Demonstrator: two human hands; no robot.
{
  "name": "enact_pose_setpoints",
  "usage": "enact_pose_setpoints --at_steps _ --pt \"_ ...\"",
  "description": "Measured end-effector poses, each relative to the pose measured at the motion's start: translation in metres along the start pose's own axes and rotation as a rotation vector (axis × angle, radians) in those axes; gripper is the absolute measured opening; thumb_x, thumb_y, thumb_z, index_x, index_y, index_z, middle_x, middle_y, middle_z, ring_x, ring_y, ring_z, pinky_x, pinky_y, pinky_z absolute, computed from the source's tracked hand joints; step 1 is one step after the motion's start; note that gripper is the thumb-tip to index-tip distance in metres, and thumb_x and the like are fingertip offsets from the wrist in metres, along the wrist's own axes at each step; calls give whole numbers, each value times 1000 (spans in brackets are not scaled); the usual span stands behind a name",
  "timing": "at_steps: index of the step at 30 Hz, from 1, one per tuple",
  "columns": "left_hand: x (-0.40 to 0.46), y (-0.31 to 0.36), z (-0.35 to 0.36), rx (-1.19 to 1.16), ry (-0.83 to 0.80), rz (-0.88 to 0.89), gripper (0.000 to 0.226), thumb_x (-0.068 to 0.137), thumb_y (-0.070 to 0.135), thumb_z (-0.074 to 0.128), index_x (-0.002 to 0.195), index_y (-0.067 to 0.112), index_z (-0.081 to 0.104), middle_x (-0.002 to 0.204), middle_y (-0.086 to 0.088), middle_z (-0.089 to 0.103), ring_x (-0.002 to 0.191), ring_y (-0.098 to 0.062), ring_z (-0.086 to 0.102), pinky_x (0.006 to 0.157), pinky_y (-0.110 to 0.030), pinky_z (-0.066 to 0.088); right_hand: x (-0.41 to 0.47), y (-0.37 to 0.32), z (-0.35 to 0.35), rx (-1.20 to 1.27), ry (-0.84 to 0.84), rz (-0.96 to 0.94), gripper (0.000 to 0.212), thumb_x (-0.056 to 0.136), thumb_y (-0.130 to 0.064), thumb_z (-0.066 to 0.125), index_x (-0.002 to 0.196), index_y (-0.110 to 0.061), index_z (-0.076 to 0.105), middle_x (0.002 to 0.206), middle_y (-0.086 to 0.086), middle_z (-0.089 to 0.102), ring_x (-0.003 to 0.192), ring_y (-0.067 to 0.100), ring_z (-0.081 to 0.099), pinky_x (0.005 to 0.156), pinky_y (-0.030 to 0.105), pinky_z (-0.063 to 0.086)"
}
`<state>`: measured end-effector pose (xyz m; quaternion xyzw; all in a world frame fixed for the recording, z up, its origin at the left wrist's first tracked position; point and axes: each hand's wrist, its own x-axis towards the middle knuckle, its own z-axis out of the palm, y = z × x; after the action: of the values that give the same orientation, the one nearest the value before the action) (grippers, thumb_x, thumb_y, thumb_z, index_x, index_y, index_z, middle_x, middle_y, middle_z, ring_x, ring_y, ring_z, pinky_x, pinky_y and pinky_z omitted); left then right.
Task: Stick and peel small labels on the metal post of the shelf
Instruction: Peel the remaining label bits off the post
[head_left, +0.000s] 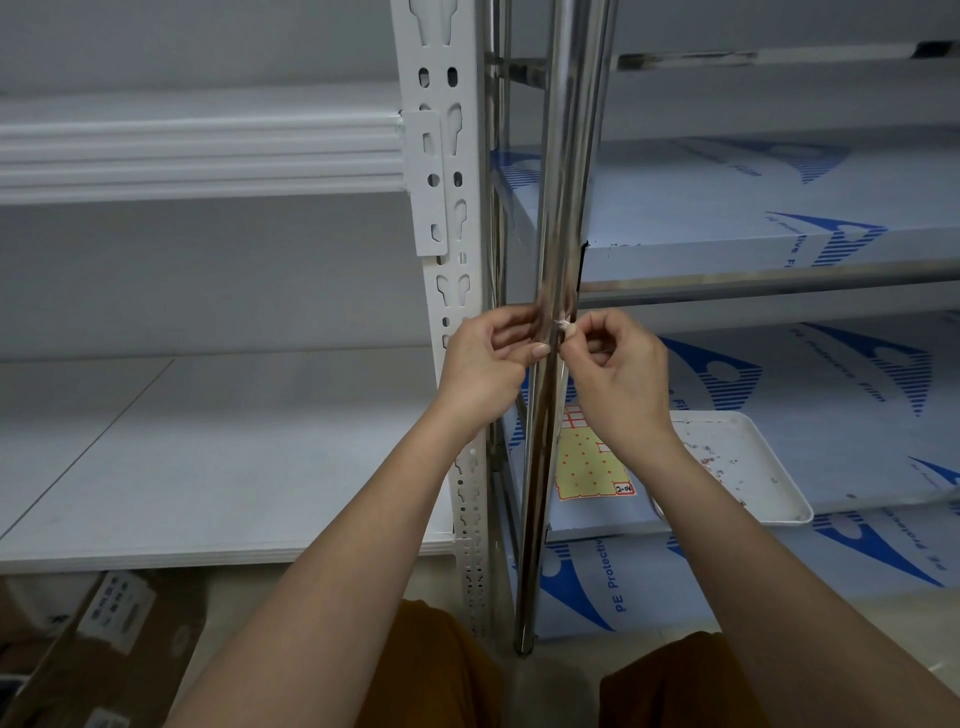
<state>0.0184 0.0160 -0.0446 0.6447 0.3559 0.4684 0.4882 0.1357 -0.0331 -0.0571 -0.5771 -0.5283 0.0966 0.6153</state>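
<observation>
Shiny steel post (563, 218), pinched label (562, 323)

Right shelf (779, 249): film-covered boards with blue printed logos, on chrome rails.
Lower right board (857, 395): carries a white tray (748, 467) and a yellow label sheet (589, 467), side by side.
Tray contents: small scraps, possibly peeled labels.
Left shelf (208, 457): white boards.
Floor (883, 618): cardboard boxes (88, 649) at left.

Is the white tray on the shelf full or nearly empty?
Nearly empty: the white tray holds only a few scattered scraps.
</observation>
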Motion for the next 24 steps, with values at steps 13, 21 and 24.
enact_pose_setpoints --at_steps 13,21,24 --pt "1 -2 -1 18 2 6 41 83 -12 62 122 2 58 100 3 65 94 -1 63 81 -9 50 -3 0 0 41 -2 25 5 88 -10 60 84 -7 63 77 2 63 62 1 53 59 12 46" --pt "1 -3 -1 30 4 8 40 83 -11 62 121 2 59 93 11 65 87 9 61 75 -7 48 -4 0 -1 49 4 14 4 87 -10 60 84 -11 61 82 7 65 69 11 59 61 14 48" --pt "0 -4 -1 34 4 5 41 83 -11 62 121 3 59 93 12 65 88 8 62 77 -8 49 -4 1 -1 43 5 7 4 88 -12 59 84 -12 61 84 8 66 72 15 61 62 15 49"
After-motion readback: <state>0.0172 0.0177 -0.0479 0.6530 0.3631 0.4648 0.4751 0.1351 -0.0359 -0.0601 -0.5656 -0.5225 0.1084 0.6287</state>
